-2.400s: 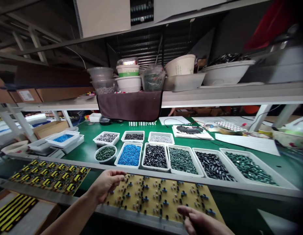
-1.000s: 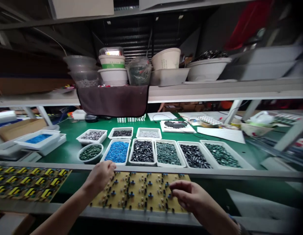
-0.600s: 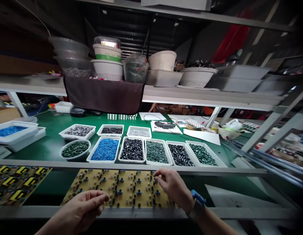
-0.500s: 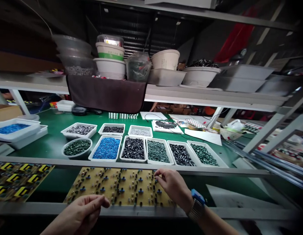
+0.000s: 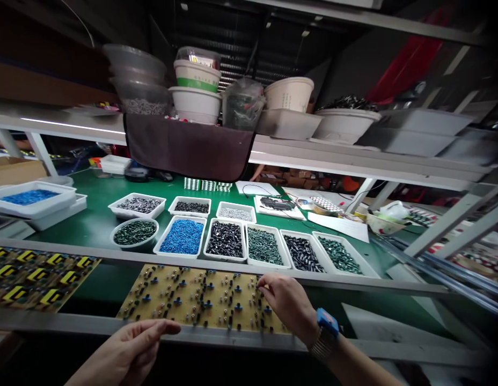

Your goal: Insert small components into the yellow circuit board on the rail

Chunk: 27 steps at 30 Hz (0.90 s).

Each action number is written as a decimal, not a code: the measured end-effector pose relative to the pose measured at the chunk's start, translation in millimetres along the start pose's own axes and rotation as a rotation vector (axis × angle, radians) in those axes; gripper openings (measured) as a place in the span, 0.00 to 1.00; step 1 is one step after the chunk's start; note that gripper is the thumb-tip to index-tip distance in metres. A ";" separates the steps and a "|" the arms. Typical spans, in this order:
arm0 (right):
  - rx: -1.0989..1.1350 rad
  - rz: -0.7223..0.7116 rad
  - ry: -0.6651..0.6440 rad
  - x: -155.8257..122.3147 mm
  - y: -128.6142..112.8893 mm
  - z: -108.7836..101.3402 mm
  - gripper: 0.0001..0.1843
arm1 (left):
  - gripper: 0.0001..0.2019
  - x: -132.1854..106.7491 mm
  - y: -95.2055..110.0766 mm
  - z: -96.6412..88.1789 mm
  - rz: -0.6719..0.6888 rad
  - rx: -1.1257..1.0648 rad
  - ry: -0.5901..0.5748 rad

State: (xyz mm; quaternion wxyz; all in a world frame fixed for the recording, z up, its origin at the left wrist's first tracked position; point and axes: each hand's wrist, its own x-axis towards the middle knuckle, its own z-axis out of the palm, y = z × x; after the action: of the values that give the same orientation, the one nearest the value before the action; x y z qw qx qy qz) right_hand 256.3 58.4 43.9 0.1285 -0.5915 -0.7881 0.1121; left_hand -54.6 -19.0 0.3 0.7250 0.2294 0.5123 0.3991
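A tan circuit board lies across the rails in front of me, set with many small black, blue and silvery parts. Over its right part is my right hand, thumb and forefinger brought together at the components; anything between the tips is too small to make out. My left hand hovers at the board's front left edge, thumb against the outstretched forefinger and the other fingers curled. Whether it holds a tiny part is hidden. Beyond the board stand white trays of blue capacitors, black capacitors and dark green capacitors.
A second board with yellow-topped parts lies on the left. Metal rails run behind and in front of the boards. An overhead shelf carries tubs and bins. More white trays stand farther back on the green table.
The view has shifted, so the bench appears farther right and slightly higher. My left forefinger has straightened from a curled pinch. My right hand stays at the board's right part.
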 end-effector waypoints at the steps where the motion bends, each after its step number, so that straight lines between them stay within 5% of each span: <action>1: 0.008 -0.006 -0.003 -0.2 0.3 -0.2 0.11 | 0.31 -1.8 0.8 -1.0 0.001 -0.025 0.023; 7: 0.121 -0.020 -0.018 5.6 2.7 -1.2 0.13 | 0.20 -2.1 2.1 -5.4 0.040 0.055 0.014; 14: 0.324 -0.007 -0.024 15.3 14.9 -9.5 0.10 | 0.26 -0.3 11.9 -4.7 0.096 0.189 0.147; 17: 0.776 0.099 -0.106 9.2 16.8 -12.9 0.18 | 0.24 -2.5 28.8 4.4 0.204 0.334 0.162; 20: 1.344 0.365 -0.242 -3.7 13.4 -8.2 0.20 | 0.22 1.4 47.3 10.8 0.305 0.522 0.184; 27: 1.640 0.452 -0.467 -34.6 -1.8 13.4 0.22 | 0.19 25.7 69.9 11.9 0.439 0.705 0.264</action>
State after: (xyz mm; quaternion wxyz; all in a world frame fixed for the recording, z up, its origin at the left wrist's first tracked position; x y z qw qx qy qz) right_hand 259.5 24.3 29.4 0.3230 -0.4167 -0.3295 0.7832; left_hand -63.6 43.2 42.2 0.4284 0.5134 0.6447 0.3705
